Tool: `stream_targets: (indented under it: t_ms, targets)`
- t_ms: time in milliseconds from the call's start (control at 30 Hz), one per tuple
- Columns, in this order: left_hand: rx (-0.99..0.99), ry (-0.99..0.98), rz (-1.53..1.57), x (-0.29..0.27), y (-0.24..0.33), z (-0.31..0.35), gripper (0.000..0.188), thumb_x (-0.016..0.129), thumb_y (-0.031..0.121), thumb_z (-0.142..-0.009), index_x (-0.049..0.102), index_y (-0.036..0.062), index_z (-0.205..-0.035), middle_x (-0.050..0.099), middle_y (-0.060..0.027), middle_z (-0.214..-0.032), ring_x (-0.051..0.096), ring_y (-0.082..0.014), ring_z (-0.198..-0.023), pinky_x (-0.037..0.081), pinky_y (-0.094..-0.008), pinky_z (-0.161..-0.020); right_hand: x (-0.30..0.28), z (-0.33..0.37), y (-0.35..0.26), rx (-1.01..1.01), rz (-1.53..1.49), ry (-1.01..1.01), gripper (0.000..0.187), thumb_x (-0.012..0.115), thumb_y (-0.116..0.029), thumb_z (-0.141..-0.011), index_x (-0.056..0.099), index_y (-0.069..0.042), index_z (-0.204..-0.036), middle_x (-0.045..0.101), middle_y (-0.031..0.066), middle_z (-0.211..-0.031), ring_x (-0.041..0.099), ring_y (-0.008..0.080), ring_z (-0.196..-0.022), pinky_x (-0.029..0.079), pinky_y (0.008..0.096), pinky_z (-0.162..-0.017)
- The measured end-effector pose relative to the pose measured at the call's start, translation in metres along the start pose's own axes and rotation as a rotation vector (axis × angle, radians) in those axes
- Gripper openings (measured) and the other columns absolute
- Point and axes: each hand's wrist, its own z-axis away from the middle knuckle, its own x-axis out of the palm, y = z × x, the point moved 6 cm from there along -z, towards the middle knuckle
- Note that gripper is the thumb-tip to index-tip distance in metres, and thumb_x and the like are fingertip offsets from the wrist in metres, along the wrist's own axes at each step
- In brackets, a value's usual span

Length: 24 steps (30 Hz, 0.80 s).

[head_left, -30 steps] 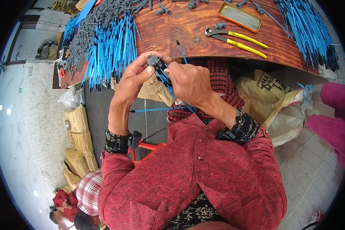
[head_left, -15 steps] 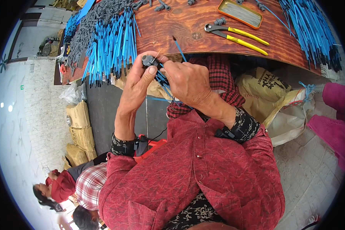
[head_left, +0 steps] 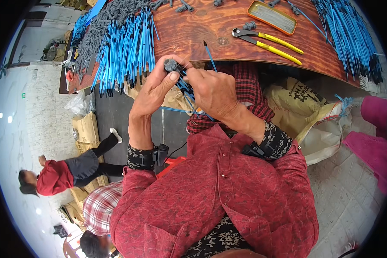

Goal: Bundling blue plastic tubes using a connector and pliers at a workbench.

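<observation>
Left hand (head_left: 154, 92): thumb and fingers closed on a grey fitting (head_left: 170, 65), its round end up. Right hand (head_left: 215, 92): fingers curled in just beside it; their tips are hidden, so I cannot tell what they pinch. Thin wire (head_left: 185, 59) stands up between my hands; blue tubes (head_left: 185, 89) hang below. My judgement: keep the left thumb firm so the fitting cannot roll, work the right fingers in short moves, and mind the wire's sharp tip. All this sits just off the table (head_left: 180, 41) edge. Beyond: yellow-handled pliers (head_left: 268, 43), a tray (head_left: 269, 24) of thin pins, a blue bundle (head_left: 129, 49) leftward.
</observation>
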Motion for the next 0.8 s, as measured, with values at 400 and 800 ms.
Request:
stream_targets:
  t_ms: [400,800]
  targets:
    - [-0.017,0.151,-0.069,0.014,0.009,0.007,0.030,0.058,0.022,-0.105,0.047,0.0029,-0.125,0.057,-0.0051,-0.112,0.053,-0.0126,-0.101,0.046,-0.0284,-0.091,-0.002,-0.005,-0.006,-0.028,0.044,-0.123,0.009,0.059,-0.012,-0.085,0.062,-0.005,-0.089,0.066,0.0091,-0.068,0.069,0.0248,-0.063,0.053,0.0383,-0.053]
    - [-0.046,0.224,-0.038,0.006,-0.001,0.007,0.024,0.057,0.018,-0.104,0.048,0.0028,-0.121,0.059,-0.0050,-0.107,0.053,-0.0112,-0.095,0.047,-0.0270,-0.084,0.005,-0.003,-0.009,0.029,0.030,-0.139,0.012,0.061,-0.015,-0.089,0.062,-0.004,-0.095,0.064,0.0090,-0.067,0.067,0.0272,-0.059,0.051,0.0419,-0.049]
